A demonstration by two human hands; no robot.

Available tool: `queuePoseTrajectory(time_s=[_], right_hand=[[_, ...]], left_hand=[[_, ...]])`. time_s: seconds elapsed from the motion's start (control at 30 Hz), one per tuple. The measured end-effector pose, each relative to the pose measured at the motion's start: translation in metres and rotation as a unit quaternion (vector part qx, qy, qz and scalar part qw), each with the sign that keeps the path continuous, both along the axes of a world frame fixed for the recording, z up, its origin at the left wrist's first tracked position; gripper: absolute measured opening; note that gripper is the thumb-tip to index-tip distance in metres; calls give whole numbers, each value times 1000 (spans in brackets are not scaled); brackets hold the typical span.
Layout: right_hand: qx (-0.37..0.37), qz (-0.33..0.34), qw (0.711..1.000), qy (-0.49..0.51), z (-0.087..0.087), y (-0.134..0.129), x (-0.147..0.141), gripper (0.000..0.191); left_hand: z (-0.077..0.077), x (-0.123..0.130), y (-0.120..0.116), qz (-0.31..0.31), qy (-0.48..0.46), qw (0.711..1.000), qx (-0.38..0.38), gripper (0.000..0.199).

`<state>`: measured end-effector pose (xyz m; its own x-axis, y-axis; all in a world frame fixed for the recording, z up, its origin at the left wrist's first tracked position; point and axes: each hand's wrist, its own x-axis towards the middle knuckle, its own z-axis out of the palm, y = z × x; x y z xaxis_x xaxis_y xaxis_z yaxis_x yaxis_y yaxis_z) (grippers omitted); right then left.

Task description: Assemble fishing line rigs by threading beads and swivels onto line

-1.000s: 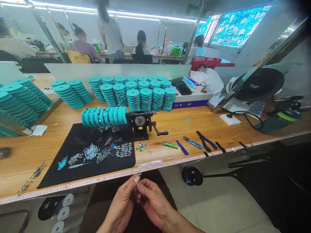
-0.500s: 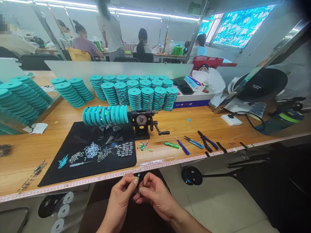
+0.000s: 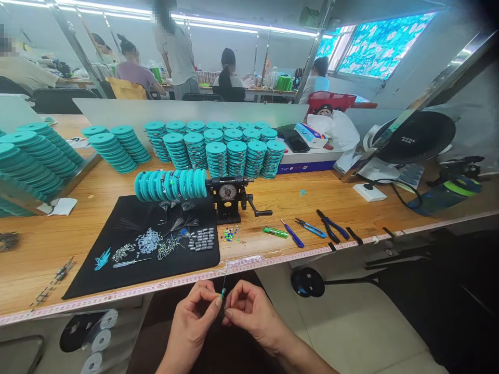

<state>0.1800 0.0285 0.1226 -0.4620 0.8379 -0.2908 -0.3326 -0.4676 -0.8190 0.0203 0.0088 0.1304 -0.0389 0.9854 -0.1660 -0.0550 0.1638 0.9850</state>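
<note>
Just below the table's front edge, my left hand (image 3: 197, 318) pinches a small teal piece (image 3: 222, 294) between thumb and forefinger. A thin line rises from that piece toward the tabletop. My right hand (image 3: 246, 311) is close beside it with thumb and fingers pinched together; what they hold is too small to make out. Beyond my hands, a black mat (image 3: 156, 267) bears pale blue beads (image 3: 148, 242), grey cylinders (image 3: 201, 239) and small metal parts (image 3: 169, 249). A black winder (image 3: 227, 195) with a crank carries a row of teal spools (image 3: 170, 185).
Stacked teal spools (image 3: 236, 156) line the back. On the right lie a green tube (image 3: 275, 232), a blue-handled screwdriver (image 3: 293, 235), snips (image 3: 311, 227) and pliers (image 3: 332, 227). A black fan (image 3: 417, 137) and a white socket (image 3: 369, 192) stand farther right. Several people sit or stand beyond.
My left hand and the teal piece have moved slightly down. The right hand's fingers have closed up somewhat, and more of the thin line shows above the piece.
</note>
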Motion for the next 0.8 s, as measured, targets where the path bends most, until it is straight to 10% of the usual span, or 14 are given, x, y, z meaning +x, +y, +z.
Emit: queuePoseTrajectory(time_s=[0.47, 0.67, 0.8], right_hand=[[60, 54, 994, -70, 7, 4, 9, 25], [235, 30, 958, -164, 9, 16, 5, 15], [210, 68, 971, -97, 7, 14, -1, 18]], left_hand=[[5, -7, -8, -4, -26, 999, -34, 25], [-5, 2, -21, 38, -158, 982, -93, 32], [-16, 7, -28, 28, -221, 964, -148, 35]])
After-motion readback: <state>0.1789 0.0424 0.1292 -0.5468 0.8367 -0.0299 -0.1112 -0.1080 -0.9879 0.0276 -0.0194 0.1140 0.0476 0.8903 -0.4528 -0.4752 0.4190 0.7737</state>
